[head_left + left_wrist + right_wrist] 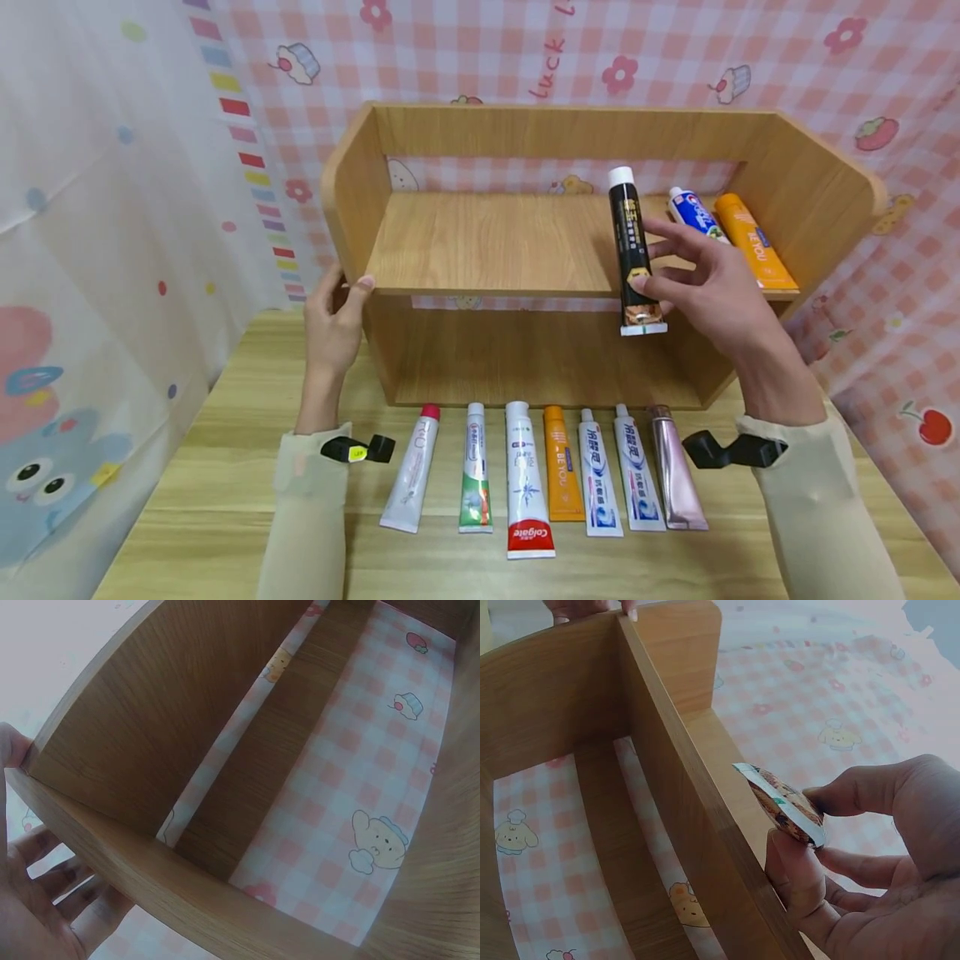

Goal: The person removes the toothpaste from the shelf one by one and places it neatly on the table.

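My right hand point(712, 283) pinches a black toothpaste tube point(630, 250) with a white cap, cap end up, in front of the upper board of a wooden shelf point(495, 242). In the right wrist view only the tube's crimped end point(784, 806) shows between thumb and fingers. At the shelf's left side, my left hand point(335, 321) grips the side panel, with the thumb at the front edge and the fingers on the outer face. On the upper board at the right lie a blue and white toothpaste tube point(697, 212), partly hidden by my right hand, and an orange tube point(753, 242).
In front of the shelf several toothpaste tubes lie in a row on the wooden table point(210, 500): a red-capped one point(412, 475), a Colgate tube point(527, 483), an orange one point(564, 467) and a pink one point(678, 475) among them. Patterned cloth point(465, 50) hangs behind.
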Tool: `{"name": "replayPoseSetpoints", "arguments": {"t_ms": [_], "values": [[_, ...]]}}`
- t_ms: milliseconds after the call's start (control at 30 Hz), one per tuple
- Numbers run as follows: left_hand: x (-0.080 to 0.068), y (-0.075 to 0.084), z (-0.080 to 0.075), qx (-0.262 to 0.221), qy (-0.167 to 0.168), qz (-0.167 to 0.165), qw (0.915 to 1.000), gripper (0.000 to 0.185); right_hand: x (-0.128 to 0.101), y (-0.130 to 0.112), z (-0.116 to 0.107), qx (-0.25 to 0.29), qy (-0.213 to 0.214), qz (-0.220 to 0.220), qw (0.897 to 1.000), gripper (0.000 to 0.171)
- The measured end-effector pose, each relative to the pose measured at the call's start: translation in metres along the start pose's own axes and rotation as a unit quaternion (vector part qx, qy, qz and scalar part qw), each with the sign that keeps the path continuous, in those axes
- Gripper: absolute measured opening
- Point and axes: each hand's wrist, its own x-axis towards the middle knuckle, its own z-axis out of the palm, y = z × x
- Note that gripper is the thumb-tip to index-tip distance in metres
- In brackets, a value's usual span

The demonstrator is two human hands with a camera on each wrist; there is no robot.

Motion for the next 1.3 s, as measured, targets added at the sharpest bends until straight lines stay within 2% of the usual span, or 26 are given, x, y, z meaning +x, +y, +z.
{"name": "replayPoseSetpoints", "arguments": {"t_ms": [200, 433, 600, 767, 1000, 1300], "values": [[0.0, 0.0, 0.0, 0.002, -0.002, 0.0, 1.0, 0.041, -0.006, 0.005, 0.001, 0.02, -0.001, -0.018, 1.0, 0.065], [0.0, 0.001, -0.001, 0.003, -0.002, 0.001, 1.0, 0.042, -0.012, 0.012, 0.004, 0.104, -0.014, -0.058, 0.993, 0.068], [0.0, 0.001, -0.001, 0.005, -0.003, -0.001, 1.0, 0.042, -0.018, 0.015, 0.008, 0.128, -0.021, -0.086, 0.988, 0.067], [-0.001, 0.001, -0.001, 0.006, -0.002, -0.003, 1.0, 0.042, -0.025, 0.019, 0.011, 0.118, -0.023, -0.1, 0.988, 0.066], [-0.001, 0.001, -0.001, 0.004, -0.001, -0.006, 1.0, 0.042, -0.031, 0.029, 0.013, 0.067, -0.016, -0.114, 0.991, 0.066], [-0.001, 0.0, 0.0, 0.01, -0.001, -0.005, 0.9999, 0.042, -0.039, 0.044, 0.014, 0.065, -0.023, -0.129, 0.989, 0.066]]}}
